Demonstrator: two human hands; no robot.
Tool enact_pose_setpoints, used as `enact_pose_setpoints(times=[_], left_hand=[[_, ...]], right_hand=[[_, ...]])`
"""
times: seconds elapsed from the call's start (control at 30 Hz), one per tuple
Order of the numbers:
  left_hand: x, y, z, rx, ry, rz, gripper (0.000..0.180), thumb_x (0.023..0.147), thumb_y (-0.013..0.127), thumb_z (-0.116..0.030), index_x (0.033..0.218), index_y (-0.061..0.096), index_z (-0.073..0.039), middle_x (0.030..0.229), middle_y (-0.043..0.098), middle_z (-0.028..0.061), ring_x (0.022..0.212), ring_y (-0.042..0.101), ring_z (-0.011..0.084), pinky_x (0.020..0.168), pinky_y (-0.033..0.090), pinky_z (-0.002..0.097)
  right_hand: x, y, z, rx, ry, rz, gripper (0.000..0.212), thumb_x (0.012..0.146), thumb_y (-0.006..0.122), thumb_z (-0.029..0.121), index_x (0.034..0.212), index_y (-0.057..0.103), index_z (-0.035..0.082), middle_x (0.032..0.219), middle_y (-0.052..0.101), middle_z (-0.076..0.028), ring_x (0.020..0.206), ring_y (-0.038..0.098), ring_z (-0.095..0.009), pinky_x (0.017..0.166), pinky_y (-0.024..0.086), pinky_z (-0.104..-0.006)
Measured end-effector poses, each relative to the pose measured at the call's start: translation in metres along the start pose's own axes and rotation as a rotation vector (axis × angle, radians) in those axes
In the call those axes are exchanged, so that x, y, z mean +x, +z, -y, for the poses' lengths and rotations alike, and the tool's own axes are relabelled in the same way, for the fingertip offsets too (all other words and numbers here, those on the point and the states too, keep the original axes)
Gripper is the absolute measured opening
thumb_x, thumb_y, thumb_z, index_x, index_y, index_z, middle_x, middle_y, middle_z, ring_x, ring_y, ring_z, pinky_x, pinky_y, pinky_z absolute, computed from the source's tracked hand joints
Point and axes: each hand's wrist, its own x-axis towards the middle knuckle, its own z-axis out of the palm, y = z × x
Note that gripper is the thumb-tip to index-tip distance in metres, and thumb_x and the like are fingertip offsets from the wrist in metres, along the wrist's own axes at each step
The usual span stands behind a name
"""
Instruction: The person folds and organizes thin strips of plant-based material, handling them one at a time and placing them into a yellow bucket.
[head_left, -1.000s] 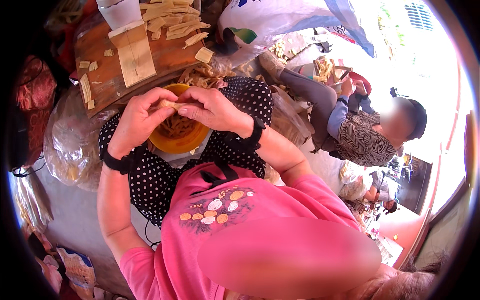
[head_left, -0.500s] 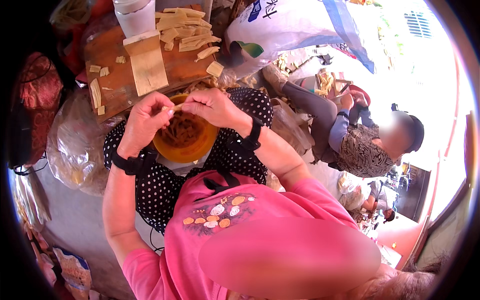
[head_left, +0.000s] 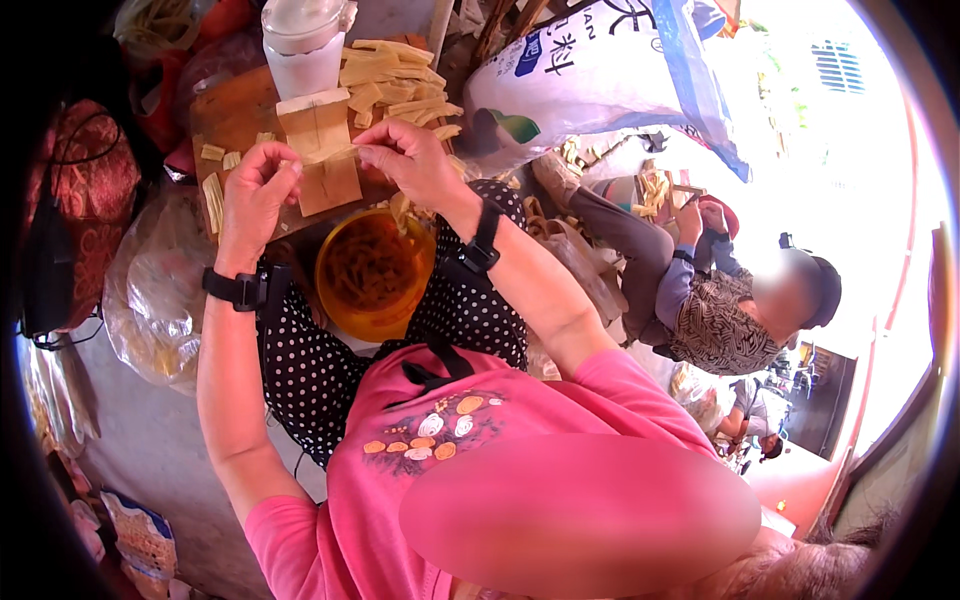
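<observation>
Yellow bowl to wood blk: L hand & R hand moved.

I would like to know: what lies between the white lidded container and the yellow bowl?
In the head view, a pale flat board, resting on a brown wooden surface, lies between the container and the bowl.

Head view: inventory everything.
Board: 1, brown, ahead
Angled block: 1, tan, on board
Lidded cup: 1, white, behind block
Flat strips: many, yellow, on board
Bowl: 1, yellow, near board
Short strips: many, brown, in bowl
Sack: 1, white, upper right
Plastic bag: 1, clear, left
Co-workers: 2, mixed clothing, right
Thin strip: apparently 1, pale, before block
Shirt: 1, pink, centre
Left hand: 1, bare, beside block
Right hand: 1, bare, beside block
</observation>
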Motion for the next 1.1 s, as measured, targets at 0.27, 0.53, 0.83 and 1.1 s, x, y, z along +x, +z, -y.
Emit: enact_pose_setpoints(times=[0.27,0.53,0.83,1.1], left_hand=[[0.019,-0.005,0.000,0.017,-0.005,-0.064,0.006,0.085,0.059,-0.009,0.091,0.059,-0.008,0.072,0.054,-0.0065,0.061,0.051,0.0024,0.054,0.041,0.0170],[0.011,-0.018,-0.004,0.129,-0.204,0.051,0.007,0.087,0.056,-0.010,0.094,0.057,-0.008,0.075,0.056,-0.0042,0.062,0.051,0.0022,0.054,0.040,0.0159],[-0.034,0.022,-0.037,-0.049,-0.148,0.115,0.020,0.088,0.059,-0.017,0.105,0.055,-0.006,0.083,0.060,0.0005,0.069,0.056,0.0075,0.061,0.043,0.0183],[-0.077,0.018,0.007,-0.127,-0.127,-0.085,0.013,0.091,0.055,-0.016,0.096,0.058,-0.004,0.080,0.061,0.0017,0.067,0.056,0.0075,0.061,0.045,0.0195]], right_hand=[[0.024,0.004,-0.014,-0.027,-0.056,-0.019,0.008,0.085,0.060,0.006,0.089,0.061,-0.001,0.074,0.061,-0.001,0.069,0.054,-0.007,0.063,0.045,-0.0212],[0.003,-0.008,-0.003,0.067,0.125,-0.149,0.019,0.088,0.059,0.017,0.092,0.057,-0.001,0.071,0.057,0.001,0.058,0.048,-0.005,0.053,0.040,-0.0204],[-0.033,0.017,0.024,0.142,0.453,0.156,0.023,0.089,0.059,0.025,0.092,0.062,0.002,0.070,0.053,0.004,0.058,0.044,-0.004,0.051,0.035,-0.0185],[-0.064,0.018,0.000,0.339,0.467,0.122,0.020,0.090,0.059,0.023,0.094,0.058,0.003,0.075,0.053,0.002,0.060,0.041,-0.003,0.047,0.031,-0.0174]])
